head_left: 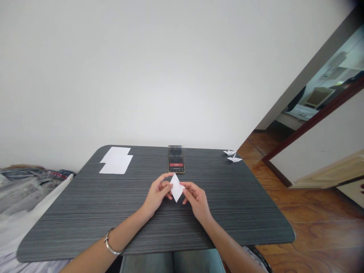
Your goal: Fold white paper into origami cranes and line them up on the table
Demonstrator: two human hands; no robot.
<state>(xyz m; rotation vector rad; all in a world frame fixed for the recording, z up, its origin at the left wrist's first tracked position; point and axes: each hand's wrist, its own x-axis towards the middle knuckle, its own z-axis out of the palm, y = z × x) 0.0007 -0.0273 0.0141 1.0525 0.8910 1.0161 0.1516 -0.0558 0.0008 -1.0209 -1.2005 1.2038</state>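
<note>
One folded paper (176, 189) — white, diamond-shaped, pts top & bottom — is pinched at opp. sides by L hand (156, 192) & R hand (198, 199), both part-curled.

Wooden floor (309, 216) and heaped cloth (28, 195) suggest a home.

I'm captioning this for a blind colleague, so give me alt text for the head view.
A person's left hand and right hand hold a white folded-paper diamond over a dark table. Beyond it is a phone; white paper sheets lie back left, two folded paper figures back right, near a pale wall.
</note>
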